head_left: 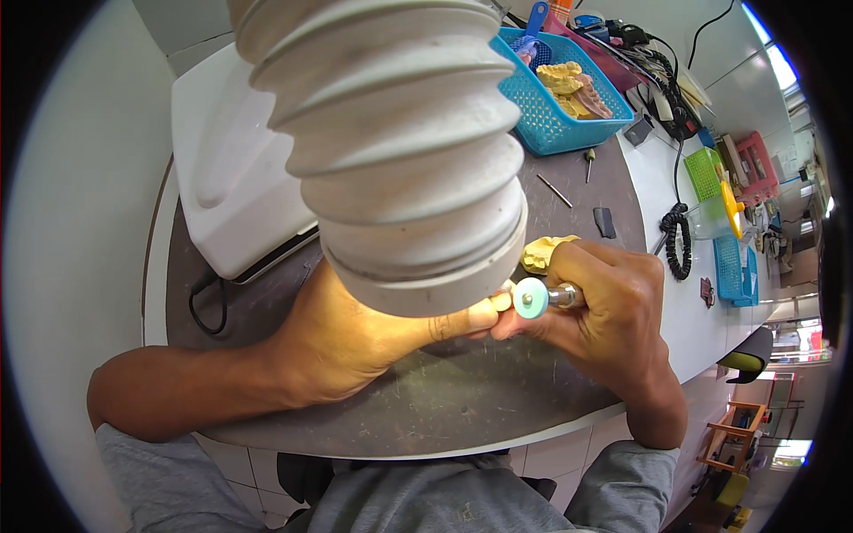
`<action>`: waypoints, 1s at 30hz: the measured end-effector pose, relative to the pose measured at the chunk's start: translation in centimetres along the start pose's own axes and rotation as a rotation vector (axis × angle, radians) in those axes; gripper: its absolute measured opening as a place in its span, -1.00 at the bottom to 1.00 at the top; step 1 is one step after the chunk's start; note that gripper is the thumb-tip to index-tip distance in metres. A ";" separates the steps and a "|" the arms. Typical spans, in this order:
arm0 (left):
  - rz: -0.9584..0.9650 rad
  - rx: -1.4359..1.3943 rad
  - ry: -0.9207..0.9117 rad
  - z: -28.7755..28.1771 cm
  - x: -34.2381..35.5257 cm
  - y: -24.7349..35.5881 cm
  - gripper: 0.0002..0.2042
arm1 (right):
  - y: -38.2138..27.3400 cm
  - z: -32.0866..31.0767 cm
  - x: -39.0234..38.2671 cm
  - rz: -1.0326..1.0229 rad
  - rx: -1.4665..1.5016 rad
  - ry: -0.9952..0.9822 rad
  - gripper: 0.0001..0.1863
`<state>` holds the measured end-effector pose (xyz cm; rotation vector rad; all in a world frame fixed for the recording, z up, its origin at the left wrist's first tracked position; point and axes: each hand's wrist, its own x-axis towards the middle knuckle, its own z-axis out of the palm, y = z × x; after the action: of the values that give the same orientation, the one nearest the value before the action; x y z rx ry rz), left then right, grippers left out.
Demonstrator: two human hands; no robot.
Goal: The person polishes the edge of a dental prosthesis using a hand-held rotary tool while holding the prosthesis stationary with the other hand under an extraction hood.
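**Grinding a small piece under the big hose**

Holding things steady is the main job here. The right hand (613, 311) is wrapped tight around a metal hand tool (562, 296) with a pale green round wheel (530, 298) at its tip. The left hand (355, 338) pinches a tiny pale piece (503, 300) between thumb and finger, right up against the wheel. The piece is so small, and so hidden by fingers, that I cannot tell just what it is.

Both hands sit close under the mouth of a wide ribbed hose (400, 151), just over the dark bench (462, 400). That looks like a good spot — dust should get pulled up there and not fly at the face.

To do this well, I think the hands should lean on each other, as the fingers already touch. Press only lightly, and turn the piece a little at a time. Keep fingertips off the wheel — it could nip them.

A yellow tooth model (544, 251) lies on the bench just behind the right hand. More yellow models rest in a blue basket (542, 115) farther back, and a white box (231, 169) stands at the left.
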<state>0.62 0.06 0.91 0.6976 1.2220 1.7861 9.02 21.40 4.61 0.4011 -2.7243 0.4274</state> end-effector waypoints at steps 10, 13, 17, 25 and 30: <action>0.028 -0.045 -0.033 0.3 0.0 0.5 -0.78 | -0.2 0.0 0.1 -0.039 0.011 0.018 -0.36; 0.060 0.011 0.039 0.2 -0.3 -0.2 -0.79 | -0.3 -0.2 0.1 -0.020 0.004 -0.012 -0.36; 0.077 -0.004 -0.009 0.1 0.1 -0.1 -0.80 | -0.2 0.0 0.1 -0.023 0.010 -0.005 -0.36; 0.002 0.020 0.016 0.4 0.0 0.8 -0.81 | -0.2 0.0 0.2 -0.058 0.020 0.007 -0.38; 0.047 0.031 0.039 0.4 0.0 0.4 -0.81 | -0.5 -0.3 0.1 0.014 0.033 -0.033 -0.43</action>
<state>0.80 0.17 1.41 0.7181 1.2709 1.8306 9.17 21.07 5.06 0.4019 -2.7565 0.4737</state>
